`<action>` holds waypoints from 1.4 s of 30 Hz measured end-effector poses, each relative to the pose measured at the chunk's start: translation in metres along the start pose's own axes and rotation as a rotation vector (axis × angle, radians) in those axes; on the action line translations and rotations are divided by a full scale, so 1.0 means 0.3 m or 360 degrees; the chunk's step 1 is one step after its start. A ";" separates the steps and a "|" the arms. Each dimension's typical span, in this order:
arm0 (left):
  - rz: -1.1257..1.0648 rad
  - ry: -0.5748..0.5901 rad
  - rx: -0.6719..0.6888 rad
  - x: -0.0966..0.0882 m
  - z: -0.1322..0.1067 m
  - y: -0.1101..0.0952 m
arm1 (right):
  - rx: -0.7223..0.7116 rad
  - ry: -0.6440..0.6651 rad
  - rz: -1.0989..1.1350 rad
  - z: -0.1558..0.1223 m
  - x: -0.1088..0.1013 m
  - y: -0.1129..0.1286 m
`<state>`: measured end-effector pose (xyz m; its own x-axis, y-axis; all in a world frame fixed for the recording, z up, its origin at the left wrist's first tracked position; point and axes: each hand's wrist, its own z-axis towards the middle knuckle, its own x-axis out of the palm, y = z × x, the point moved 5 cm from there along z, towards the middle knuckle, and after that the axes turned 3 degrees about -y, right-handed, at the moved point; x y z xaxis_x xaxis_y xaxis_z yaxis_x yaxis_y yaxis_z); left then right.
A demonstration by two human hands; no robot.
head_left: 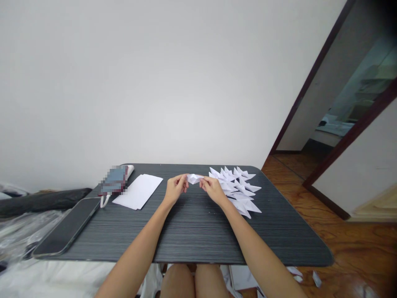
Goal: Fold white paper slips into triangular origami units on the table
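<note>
Between my two hands, above the middle of the dark table, is a small folded white paper boat (pixel 194 179). My left hand (pixel 176 187) pinches its left end between thumb and fingers. At the right end, my right hand (pixel 212 188) pinches the paper the same way. Just right of my right hand lies a cluster of folded white paper boats (pixel 243 194) with pointed tips, partly hidden behind that hand and forearm. A stack of flat white paper sheets (pixel 139 191) rests to the left of my left hand.
The black table (pixel 198 231) meets a white wall at its far edge. A phone (pixel 70 225) lies at the left edge, near a blurred item (pixel 114 179) with a white cable or strap (pixel 104 201). Paper scraps (pixel 316 279) are on the wooden floor at right, by a doorway.
</note>
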<state>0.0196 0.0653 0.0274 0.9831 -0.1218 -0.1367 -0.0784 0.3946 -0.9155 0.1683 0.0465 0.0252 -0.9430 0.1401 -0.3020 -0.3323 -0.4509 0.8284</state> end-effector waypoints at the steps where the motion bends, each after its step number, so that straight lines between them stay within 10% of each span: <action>1: 0.0027 0.0020 0.0002 0.002 -0.002 0.005 | -0.0010 -0.0014 -0.0036 -0.002 0.000 -0.002; 9: 0.0249 0.0181 0.0053 0.026 -0.006 0.048 | 0.0136 -0.0079 0.0220 0.006 -0.011 -0.019; 13: 0.1019 -0.0167 0.0295 -0.074 0.013 0.034 | 0.0123 -0.0496 -0.0130 0.017 -0.099 -0.035; 18: 0.1742 -0.0641 0.0043 -0.256 0.021 0.054 | -0.0102 -0.1019 -0.0541 -0.002 -0.181 0.001; 29: 0.1903 -0.0407 -0.0329 -0.338 0.040 0.170 | -0.0389 0.0533 -0.1063 -0.091 0.148 0.028; 42: 0.1856 -0.0341 -0.0341 -0.365 0.051 0.181 | -0.0332 0.0208 -0.1160 -0.062 0.094 0.018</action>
<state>-0.0899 0.1141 -0.0015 0.3083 0.3693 -0.8767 -0.9440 0.0051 -0.3298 0.1402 0.0317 0.0124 -0.4728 0.3663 -0.8014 -0.8460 -0.4432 0.2965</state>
